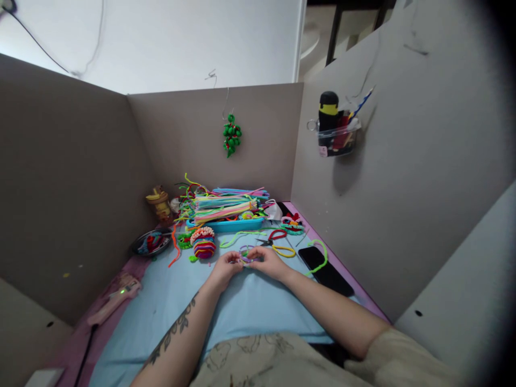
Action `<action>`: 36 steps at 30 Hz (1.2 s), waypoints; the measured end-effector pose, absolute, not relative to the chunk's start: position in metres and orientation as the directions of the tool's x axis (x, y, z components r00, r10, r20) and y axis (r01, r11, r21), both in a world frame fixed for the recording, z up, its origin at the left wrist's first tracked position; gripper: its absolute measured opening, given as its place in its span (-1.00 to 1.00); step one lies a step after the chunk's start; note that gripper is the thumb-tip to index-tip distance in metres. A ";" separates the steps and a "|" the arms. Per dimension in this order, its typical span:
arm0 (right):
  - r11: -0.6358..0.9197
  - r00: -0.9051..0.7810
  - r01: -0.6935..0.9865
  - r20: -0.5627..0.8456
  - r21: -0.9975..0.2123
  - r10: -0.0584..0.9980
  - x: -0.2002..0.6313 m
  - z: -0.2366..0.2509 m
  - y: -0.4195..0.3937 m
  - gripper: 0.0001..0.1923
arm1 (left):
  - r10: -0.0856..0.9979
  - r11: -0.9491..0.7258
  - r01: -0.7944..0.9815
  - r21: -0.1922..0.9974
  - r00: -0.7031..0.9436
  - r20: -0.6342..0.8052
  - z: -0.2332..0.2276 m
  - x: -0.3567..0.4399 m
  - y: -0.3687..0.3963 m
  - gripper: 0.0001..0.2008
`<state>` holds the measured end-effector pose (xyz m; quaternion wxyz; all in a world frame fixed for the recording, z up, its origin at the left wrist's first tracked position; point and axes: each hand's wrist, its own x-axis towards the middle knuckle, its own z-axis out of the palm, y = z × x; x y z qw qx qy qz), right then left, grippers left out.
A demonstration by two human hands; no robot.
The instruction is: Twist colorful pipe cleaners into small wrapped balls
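Above the blue cloth, my two hands meet around a small ring of twisted pipe cleaners [246, 253] in purple and green. My left hand [227, 268] pinches its left side between thumb and fingers. On the opposite side, the fingers of my right hand [266, 262] are closed on the same piece. Just beyond my hands lies a light green pipe cleaner [237, 236]. Scissors [284, 251] with red and yellow handles rest past my right hand. A striped pipe-cleaner figure [203, 246] stands beyond my left hand.
Bundles of pipe cleaners [226, 207] fill a blue tray [226, 226] at the back. A black phone [328, 271] lies right, under a green strand. On the left are a dark bowl [164, 248] and a corded pink glue gun [116, 298]. Grey partitions [262, 134] enclose the table.
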<state>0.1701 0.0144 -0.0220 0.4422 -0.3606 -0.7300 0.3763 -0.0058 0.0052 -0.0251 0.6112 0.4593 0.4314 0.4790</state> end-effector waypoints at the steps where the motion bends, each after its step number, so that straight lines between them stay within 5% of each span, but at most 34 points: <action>1: 0.462 -0.354 0.199 0.376 -0.864 0.856 0.170 -0.023 0.015 -0.83 | 0.981 0.115 -0.179 0.977 0.172 -0.083 -0.026 -0.006 0.006 -0.70; 12: 0.573 -0.390 0.177 0.478 -0.800 0.787 0.172 -0.024 0.016 -0.96 | 0.985 0.038 -0.062 0.997 0.172 -0.027 -0.033 -0.008 0.009 -0.79; 30: 0.530 -0.404 0.202 0.423 -0.824 0.811 0.172 -0.020 0.015 -0.70 | 0.999 -0.014 -0.076 0.997 0.042 0.017 -0.026 -0.006 0.009 -0.76; 36: 0.529 -0.357 0.246 0.431 -0.812 0.829 0.167 -0.022 0.012 -0.74 | 0.975 -0.213 0.159 0.964 -0.024 0.219 -0.018 -0.008 0.005 -0.89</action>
